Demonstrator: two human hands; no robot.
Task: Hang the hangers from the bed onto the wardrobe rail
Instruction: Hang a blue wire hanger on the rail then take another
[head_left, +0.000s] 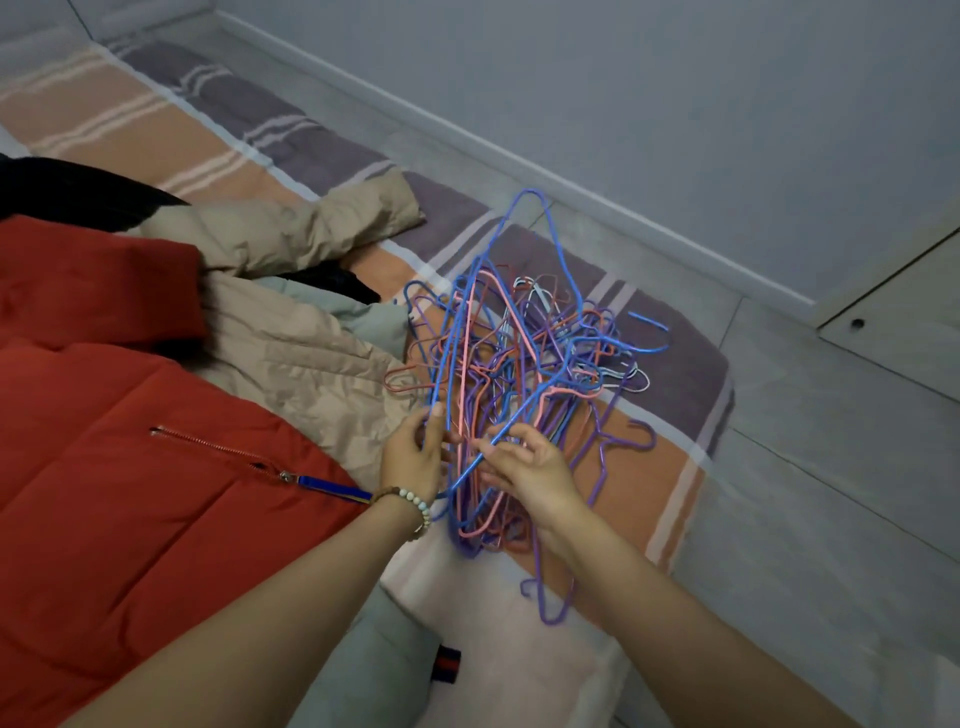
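Observation:
A tangled pile of thin wire hangers (540, 364) in blue, pink, purple, red and white lies on the striped bed cover (670, 478) near the bed's corner. One blue hanger (535, 228) stands tilted up out of the pile. My left hand (413, 457), with a bead bracelet on the wrist, pinches the blue hanger's wire at its lower left. My right hand (530, 470) grips the blue wire's bottom bar just to the right, over the near end of the pile. The wardrobe rail is not in view.
A red padded jacket (104, 441) and a beige jacket (291, 353) lie on the bed to the left of the hangers. Grey floor (831, 467) runs along the bed's right side, with a white skirting board and wall beyond.

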